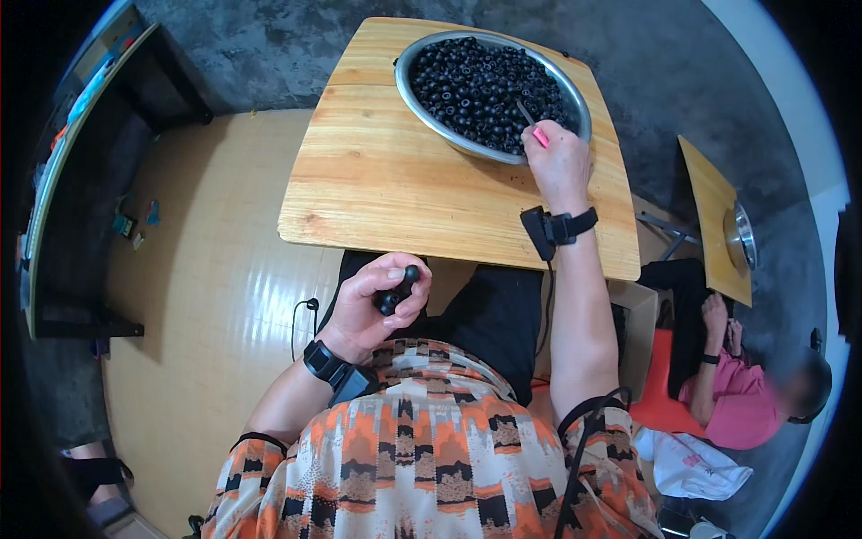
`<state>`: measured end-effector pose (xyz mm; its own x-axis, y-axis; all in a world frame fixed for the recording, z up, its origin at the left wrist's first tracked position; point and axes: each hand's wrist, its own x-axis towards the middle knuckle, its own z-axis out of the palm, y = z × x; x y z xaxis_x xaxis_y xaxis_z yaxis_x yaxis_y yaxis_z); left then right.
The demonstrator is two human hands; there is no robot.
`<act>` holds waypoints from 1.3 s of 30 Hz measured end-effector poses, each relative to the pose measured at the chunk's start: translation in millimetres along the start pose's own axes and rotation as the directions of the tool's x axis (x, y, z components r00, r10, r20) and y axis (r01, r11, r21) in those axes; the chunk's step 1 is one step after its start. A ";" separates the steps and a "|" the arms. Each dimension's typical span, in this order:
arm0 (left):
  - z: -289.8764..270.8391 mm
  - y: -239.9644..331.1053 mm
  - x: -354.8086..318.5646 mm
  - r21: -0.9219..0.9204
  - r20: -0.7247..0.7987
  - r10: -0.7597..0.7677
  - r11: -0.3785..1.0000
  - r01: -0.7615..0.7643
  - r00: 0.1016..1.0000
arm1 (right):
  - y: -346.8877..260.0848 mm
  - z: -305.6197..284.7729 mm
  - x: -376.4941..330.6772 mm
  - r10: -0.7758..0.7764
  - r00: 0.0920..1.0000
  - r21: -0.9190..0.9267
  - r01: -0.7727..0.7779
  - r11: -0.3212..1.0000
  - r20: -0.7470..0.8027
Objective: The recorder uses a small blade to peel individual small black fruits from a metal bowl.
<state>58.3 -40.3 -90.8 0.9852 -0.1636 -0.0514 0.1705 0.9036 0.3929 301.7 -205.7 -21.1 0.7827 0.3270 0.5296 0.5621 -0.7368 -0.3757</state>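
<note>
A large metal bowl (409, 90) full of small black round pieces (485, 85), some with a hole in the middle, stands at the far side of the wooden table (386, 180). At the bowl's near right rim, my right hand (561, 166) is closed on a thin metal tool with a pink handle (540, 136); its tip points into the pieces. My left hand (364, 301), in front of the table's near edge, is curled around a few shiny black round-ended pieces (409, 274). Fingers partly hide them, so their exact kind is unclear.
A cardboard box (639, 328) stands under the table's right side. To the right, a person in a pink shirt (736, 400) sits near another wooden table (705, 211) with a metal bowl (741, 235). A dark-framed shelf (90, 135) stands left. A cable hangs from my right wrist.
</note>
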 end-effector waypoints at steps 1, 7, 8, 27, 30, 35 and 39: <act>-1.5 -0.1 1.0 0.006 0.012 -0.004 1.000 0.004 1.000 | -0.9 2.2 6.8 -0.004 1.000 0.002 0.004 1.000 0.001; -3.4 2.7 0.1 0.033 0.015 0.023 0.999 -0.023 1.000 | -2.3 13.6 31.3 0.062 0.988 -0.298 -0.018 0.954 0.140; -4.8 3.4 0.3 0.040 0.026 0.024 0.999 -0.025 0.999 | 0.7 16.5 34.0 0.061 0.988 -0.306 -0.015 0.952 0.140; 4.4 4.7 -4.7 0.187 -0.272 -0.027 0.979 0.080 0.962 | -48.7 -42.9 -65.5 -0.125 0.942 0.523 -0.059 0.850 0.310; 13.3 6.2 0.3 0.261 -0.269 -0.031 0.960 0.104 0.963 | -62.1 -44.4 -87.9 -0.409 0.889 0.549 0.242 0.800 0.204; 14.4 2.7 -1.1 0.270 -0.269 -0.013 0.959 0.089 0.963 | -72.8 -47.7 -103.1 -0.644 0.743 0.517 0.485 0.705 0.182; 14.7 3.4 -5.6 0.295 -0.293 -0.028 0.948 0.118 0.956 | -76.0 -46.9 -108.0 -0.696 0.691 0.493 0.544 0.679 0.196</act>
<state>53.1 -42.1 -75.7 0.9420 -0.0656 -0.3291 0.2729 0.7206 0.6374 162.0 -212.8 -14.0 0.2021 0.8545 0.4786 0.9393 -0.0308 -0.3417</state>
